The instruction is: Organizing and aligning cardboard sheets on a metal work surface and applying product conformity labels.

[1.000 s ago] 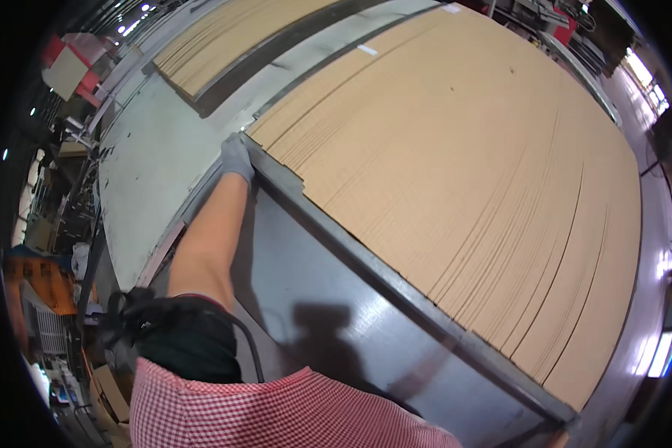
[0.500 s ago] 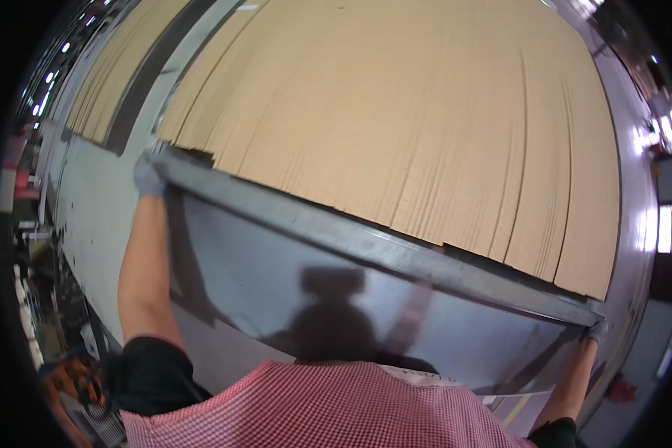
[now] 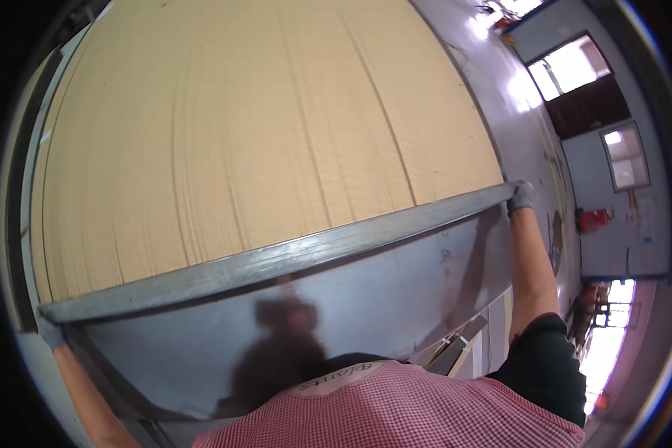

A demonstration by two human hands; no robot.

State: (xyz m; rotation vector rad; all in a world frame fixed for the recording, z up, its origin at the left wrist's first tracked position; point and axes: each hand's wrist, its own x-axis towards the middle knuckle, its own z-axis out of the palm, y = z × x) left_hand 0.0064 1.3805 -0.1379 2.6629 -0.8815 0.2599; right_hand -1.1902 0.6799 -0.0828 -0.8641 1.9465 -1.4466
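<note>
I'm grasping the metal bar point(image 3: 299, 252) with left fingers point(image 3: 51, 333) and right fingers point(image 3: 524, 196), ideally balancing both ends evenly along the cardboard point(image 3: 261, 112) stack's near edge.

Your shadow point(image 3: 276, 366) darkens the grey metal panel point(image 3: 396, 287); the window point(image 3: 573, 69) at upper right glares white, the floor point(image 3: 526, 93) shines nearby, and your view bends toward black edges.

So there's a bluish-grey wall point(image 3: 597, 257) at 3 o'clock, a totally blown-out window point(image 3: 575, 66) around 2, and shiny floor point(image 3: 489, 71) catching glare near 1:30.
</note>
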